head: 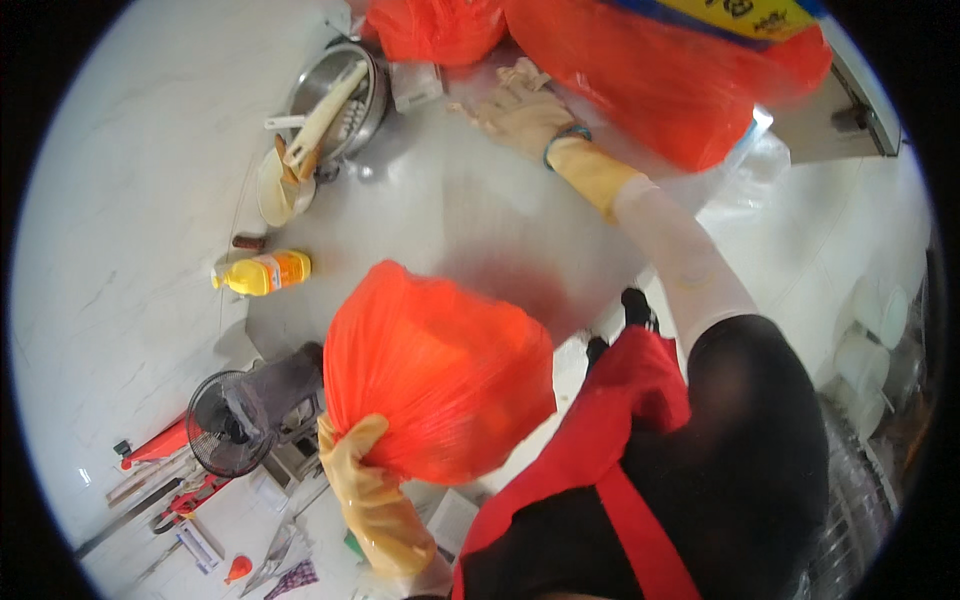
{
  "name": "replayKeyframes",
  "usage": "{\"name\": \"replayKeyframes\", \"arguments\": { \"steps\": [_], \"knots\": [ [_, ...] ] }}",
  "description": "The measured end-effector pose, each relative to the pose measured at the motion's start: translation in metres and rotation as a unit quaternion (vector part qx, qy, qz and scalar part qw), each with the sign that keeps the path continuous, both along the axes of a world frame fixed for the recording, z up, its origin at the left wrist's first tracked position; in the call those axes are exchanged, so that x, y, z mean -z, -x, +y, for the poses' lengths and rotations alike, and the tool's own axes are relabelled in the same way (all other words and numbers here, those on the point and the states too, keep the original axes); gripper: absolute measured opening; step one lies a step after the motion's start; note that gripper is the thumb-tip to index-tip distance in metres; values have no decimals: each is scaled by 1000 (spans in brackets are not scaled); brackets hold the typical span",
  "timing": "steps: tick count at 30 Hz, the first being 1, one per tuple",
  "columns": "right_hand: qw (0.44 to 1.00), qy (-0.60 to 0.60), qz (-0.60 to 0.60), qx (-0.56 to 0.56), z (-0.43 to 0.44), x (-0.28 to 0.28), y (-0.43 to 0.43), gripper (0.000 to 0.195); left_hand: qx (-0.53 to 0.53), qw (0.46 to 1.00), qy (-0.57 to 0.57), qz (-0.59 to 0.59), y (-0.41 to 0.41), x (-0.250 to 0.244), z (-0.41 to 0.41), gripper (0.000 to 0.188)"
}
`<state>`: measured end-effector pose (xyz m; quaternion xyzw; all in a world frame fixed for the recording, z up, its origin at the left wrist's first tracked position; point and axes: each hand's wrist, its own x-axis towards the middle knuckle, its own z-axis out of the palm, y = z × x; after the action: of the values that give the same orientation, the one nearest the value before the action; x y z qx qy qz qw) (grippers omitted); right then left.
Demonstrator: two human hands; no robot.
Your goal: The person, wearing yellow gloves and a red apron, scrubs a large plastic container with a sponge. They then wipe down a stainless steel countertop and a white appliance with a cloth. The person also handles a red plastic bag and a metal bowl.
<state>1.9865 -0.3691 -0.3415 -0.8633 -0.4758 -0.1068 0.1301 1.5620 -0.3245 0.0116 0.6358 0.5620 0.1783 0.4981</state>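
My left hand (356, 450), in a yellowish rubber glove, grips the gathered neck of a full red plastic bag (442, 375). The bag bulges over the near edge of a metal table (405, 202). On the far part of that table lies my right hand (525, 116), gloved too, with a blue band at the wrist. Its fingers are spread and blurred beside a crumpled beige thing (523, 73), perhaps a cloth; whether they hold it is unclear. Close to this hand is a large red plastic bag (645, 82), with another red bag (439, 30) farther left.
At the table's left side stand a steel pot (375, 105) with utensils, a pale bowl (271, 187) and a yellow bottle (262, 273). A small pale box (417, 86) is beside the pot. A fan (231, 424) stands at the lower left, and clear plastic (757, 161) lies at the right.
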Motion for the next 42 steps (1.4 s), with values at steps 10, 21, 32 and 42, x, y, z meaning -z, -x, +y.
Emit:
{"name": "replayKeyframes", "arguments": {
  "steps": [10,21,32,42],
  "knots": [
    [946,-16,146,-288,-88,-50,93,51,-111,994,21,-6,24,-26,6,30],
    [986,58,52,-150,29,-41,129,43,61,976,-148,144,52,-19,-1,11],
    [907,-183,379,-22,-35,-46,-7,39,-87,995,-34,30,13,-14,-19,12],
    [963,144,224,39,-150,-96,62,71,99,993,-54,-22,39,-5,8,26]
  ]
}}
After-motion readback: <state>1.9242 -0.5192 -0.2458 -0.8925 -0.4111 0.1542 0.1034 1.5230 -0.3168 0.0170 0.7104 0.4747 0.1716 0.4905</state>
